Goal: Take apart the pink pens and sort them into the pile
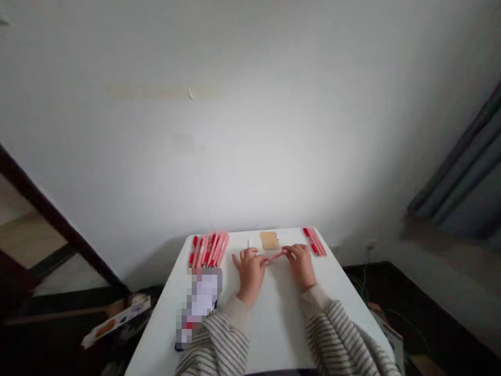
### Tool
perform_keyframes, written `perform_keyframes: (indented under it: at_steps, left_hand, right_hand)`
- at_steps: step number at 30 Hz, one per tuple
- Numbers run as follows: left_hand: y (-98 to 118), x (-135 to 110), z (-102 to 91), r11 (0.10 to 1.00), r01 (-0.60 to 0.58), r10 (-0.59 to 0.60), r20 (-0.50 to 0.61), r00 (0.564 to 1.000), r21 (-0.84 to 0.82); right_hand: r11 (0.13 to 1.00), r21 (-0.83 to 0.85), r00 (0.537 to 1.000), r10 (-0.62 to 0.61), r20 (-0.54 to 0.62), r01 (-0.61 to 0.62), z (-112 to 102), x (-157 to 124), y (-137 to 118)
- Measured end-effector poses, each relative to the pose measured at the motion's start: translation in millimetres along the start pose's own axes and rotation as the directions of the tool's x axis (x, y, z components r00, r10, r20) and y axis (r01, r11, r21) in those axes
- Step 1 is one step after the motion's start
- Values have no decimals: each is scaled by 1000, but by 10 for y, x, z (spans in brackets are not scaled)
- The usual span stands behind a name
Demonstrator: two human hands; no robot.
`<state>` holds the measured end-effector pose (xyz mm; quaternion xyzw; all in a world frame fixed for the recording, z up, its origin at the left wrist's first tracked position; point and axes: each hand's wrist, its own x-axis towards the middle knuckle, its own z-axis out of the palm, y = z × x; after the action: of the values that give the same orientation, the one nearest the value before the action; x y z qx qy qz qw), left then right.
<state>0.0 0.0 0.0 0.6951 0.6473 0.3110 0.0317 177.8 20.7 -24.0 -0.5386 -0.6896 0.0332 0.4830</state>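
Note:
Between my two hands, a pink pen (pixel 277 255) is held level above the white table (pixel 274 303). My left hand (pixel 251 269) pinches its left end between thumb and fingertips. At the other end, the fingertips of my right hand (pixel 300 261) are closed on the same pen. Just beyond it lies a tan square pad (pixel 270 240). A thin white stick-like thing (pixel 248 243) shows behind my left hand, partly hidden. To the left is a row of several pink and red pens (pixel 209 249); a smaller group of similar pens (pixel 314 241) rests beyond my right hand.
A phone-like object (pixel 201 303), blurred by pixels, lies on the table beside my left forearm. The table's far edge meets a pale wall (pixel 258 130). Green cables (pixel 362 287) run along the floor on the right. A dark curtain (pixel 462 177) hangs at the right.

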Motion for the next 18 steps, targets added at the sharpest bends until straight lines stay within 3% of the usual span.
perform_keyframes:
  at_steps: [10,18]
  left_hand:
    - [30,-26,-30,1000,-11,11,-10,1000,-7]
    - [8,-9,-45,999,21,-16,-100,995,46]
  right_hand:
    - [998,-8,998,67,-8,-67,-20,-4,0]
    - [992,-40,990,118,-82,-122,-20,3,49]
